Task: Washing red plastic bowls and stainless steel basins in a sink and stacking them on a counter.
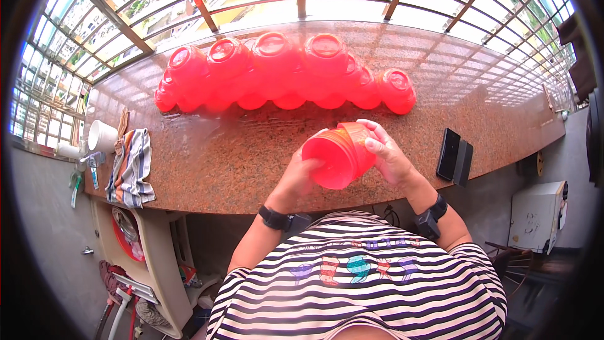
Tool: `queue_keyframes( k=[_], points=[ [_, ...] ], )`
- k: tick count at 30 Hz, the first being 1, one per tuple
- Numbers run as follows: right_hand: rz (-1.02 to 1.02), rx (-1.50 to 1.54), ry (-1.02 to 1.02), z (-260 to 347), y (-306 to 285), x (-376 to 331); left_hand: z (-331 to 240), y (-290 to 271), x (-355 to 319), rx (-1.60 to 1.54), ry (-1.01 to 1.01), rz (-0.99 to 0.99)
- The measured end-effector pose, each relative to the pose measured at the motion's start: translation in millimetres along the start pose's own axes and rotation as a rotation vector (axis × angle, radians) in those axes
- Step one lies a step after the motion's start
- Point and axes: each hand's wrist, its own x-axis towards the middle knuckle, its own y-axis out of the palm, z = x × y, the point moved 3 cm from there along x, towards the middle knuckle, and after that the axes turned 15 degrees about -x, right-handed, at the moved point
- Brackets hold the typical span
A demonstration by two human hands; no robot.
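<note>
Where window bars stand, granite counter (264,164).

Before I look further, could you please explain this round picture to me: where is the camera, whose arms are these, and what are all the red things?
The camera is worn on a person's head and looks down, so the striped shirt at the bottom is the person's own. Its wide lens makes the picture round and bends straight edges. No machine is here, only two bare hands.

The left hand and the right hand together hold one red plastic bowl, tipped so that its opening faces the camera. The fingers of the right hand wrap over its back.

Below is a reddish speckled stone counter. Along its far side lies a row of upside-down red plastic bowls. At the left lie a striped cloth and a white cup; at the right, two dark flat rectangular objects. Behind is a metal window grille.
</note>
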Motion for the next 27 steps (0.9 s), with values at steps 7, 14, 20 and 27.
queue_keyframes(
  k=[7, 14, 20, 27],
  points=[
    [-0.396, -0.661, -0.401, 80, -58, 19, 1, -23, -2, -0.011, 0.013, -0.082],
    [-0.559, -1.694, -0.595, 99, -113, 78, 0, -29, -2, -0.095, 0.051, -0.130],
    [-0.445, -1.848, -0.536, 90, -111, 95, -4, -37, -7, -0.105, 0.072, -0.180],
    [-0.468, -1.877, -0.514, 92, -107, 94, -6, -32, -6, -0.122, 0.079, -0.157]
  ],
)
